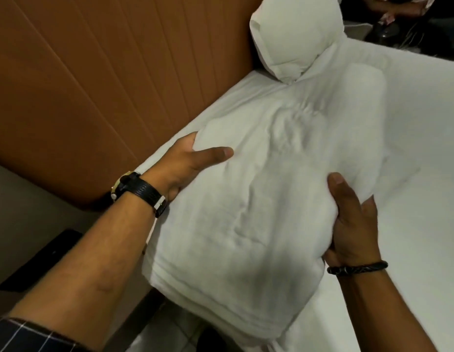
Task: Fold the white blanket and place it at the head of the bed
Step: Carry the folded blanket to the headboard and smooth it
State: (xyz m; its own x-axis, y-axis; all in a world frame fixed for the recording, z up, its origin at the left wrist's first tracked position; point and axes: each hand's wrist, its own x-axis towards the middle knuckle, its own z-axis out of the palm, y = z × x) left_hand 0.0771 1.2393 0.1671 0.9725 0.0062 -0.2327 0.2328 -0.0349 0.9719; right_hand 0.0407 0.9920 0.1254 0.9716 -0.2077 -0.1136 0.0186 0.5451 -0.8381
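The white blanket (246,212) is folded into a thick stack of several layers. It lies on the bed's white sheet (411,174) close to the brown headboard (94,85), its near end overhanging the bed's corner. My left hand (187,161), with a black watch on the wrist, grips the stack's left side, thumb on top. My right hand (352,219), with a dark bracelet, grips the right side, thumb on top and fingers along the edge.
A white pillow (294,39) stands upright against the headboard beyond the blanket, with a flatter pillow (360,80) beside it. A dark flat object (43,257) lies on the beige bedside surface at the lower left. Dark clutter (398,16) sits past the bed's far side.
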